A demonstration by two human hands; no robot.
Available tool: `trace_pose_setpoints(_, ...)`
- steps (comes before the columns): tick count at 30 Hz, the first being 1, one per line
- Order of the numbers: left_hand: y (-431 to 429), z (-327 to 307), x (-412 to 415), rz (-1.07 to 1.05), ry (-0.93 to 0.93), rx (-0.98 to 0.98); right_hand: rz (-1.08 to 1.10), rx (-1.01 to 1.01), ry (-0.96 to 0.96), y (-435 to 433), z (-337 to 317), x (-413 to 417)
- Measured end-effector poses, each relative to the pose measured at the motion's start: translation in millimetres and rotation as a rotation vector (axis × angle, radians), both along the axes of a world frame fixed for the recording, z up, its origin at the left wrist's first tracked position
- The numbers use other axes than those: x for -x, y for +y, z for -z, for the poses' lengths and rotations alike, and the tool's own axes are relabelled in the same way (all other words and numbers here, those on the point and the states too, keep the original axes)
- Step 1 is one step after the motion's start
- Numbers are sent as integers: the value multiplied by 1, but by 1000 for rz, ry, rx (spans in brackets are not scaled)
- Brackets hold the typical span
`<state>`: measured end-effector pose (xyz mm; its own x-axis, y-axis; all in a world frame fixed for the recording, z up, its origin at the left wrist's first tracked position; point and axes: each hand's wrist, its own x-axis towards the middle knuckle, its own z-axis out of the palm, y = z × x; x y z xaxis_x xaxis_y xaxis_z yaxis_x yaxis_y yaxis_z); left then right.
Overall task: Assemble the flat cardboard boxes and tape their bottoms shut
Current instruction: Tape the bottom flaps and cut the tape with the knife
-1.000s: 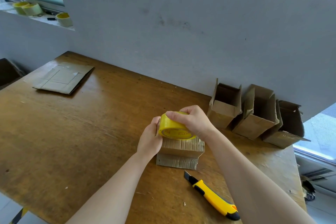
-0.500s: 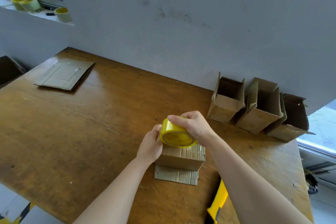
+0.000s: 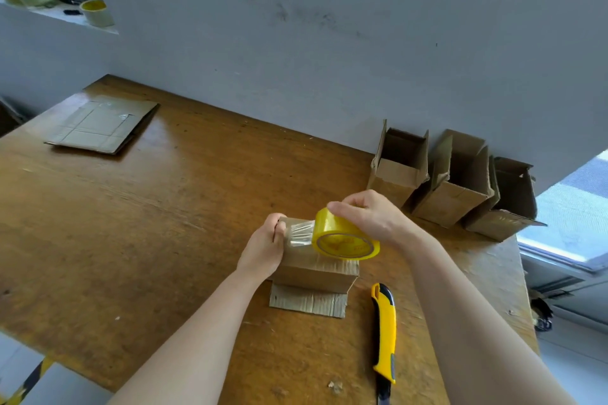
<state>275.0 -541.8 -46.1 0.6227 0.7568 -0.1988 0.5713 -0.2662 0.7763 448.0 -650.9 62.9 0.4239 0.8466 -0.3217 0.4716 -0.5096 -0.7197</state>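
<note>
Tape now drawn out across the box bottom

The right hand [image 3: 368, 219] has pulled the yellow tape roll [image 3: 345, 237] rightward, so a clear strip [image 3: 299, 233] spans to the left hand [image 3: 266, 245], which pinches its free end at the box [image 3: 316, 273] (mid-table, towards the front edge); sealing looks under way, with the utility knife [image 3: 384, 332] just beside for the cut
</note>
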Motion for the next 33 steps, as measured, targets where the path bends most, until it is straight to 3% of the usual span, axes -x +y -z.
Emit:
trace_pose_setpoints(5,4,2,-3,-6,28,-2,-44,49,-211,-3,-5,-2)
trace_pose_setpoints(9,5,6,-2,1,46,-36,-24,269,-448,-19,-3,-16)
trace_pose_setpoints(19,4,7,0,-4,55,-73,94,290,-450,-25,16,-20)
trace_pose_setpoints(33,5,7,1,-8,58,-44,54,361,-422,-21,32,-26)
